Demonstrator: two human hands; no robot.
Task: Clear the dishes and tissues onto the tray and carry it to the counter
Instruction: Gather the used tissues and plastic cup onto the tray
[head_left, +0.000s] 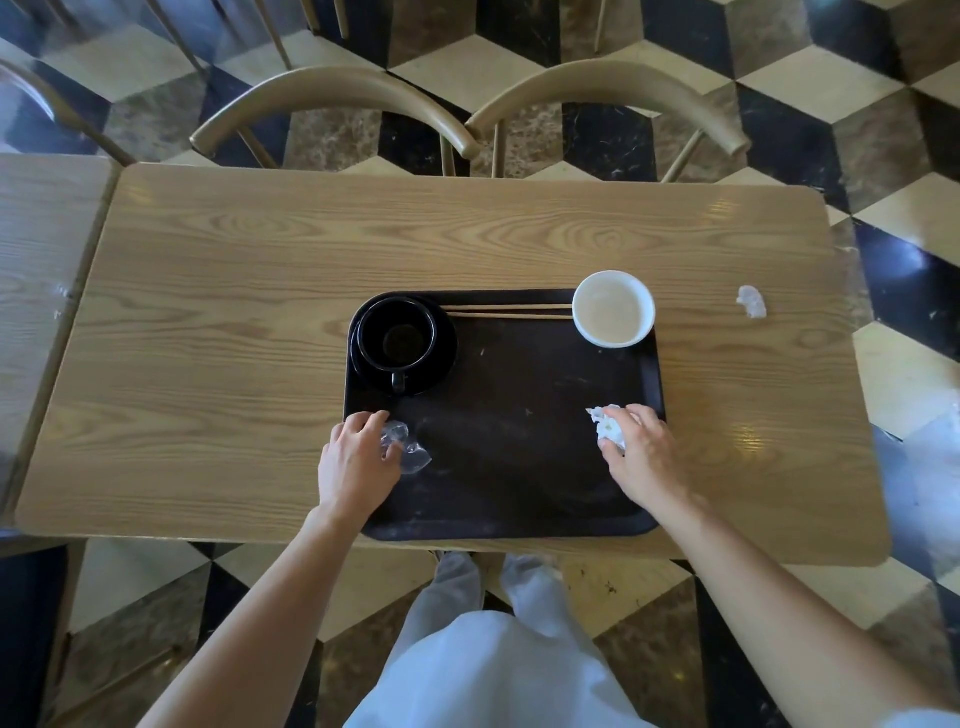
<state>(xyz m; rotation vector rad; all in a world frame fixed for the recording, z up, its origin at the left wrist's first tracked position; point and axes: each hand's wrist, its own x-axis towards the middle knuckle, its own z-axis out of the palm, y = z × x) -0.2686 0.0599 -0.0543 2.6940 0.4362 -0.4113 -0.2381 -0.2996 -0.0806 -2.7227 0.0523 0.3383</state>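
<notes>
A dark tray lies on the wooden table. At its far left corner a black cup stands on a black saucer. A pair of chopsticks lies along the far rim, and a white bowl sits at the far right corner. My left hand is over the tray's near left part, fingers closed on a crumpled clear wrapper. My right hand grips a white crumpled tissue over the tray's right side. Another crumpled tissue lies on the table, right of the tray.
Two wooden chairs stand tucked against the table's far edge. A second table adjoins on the left. The floor has a black, cream and brown cube pattern. My legs in pale trousers are at the near edge.
</notes>
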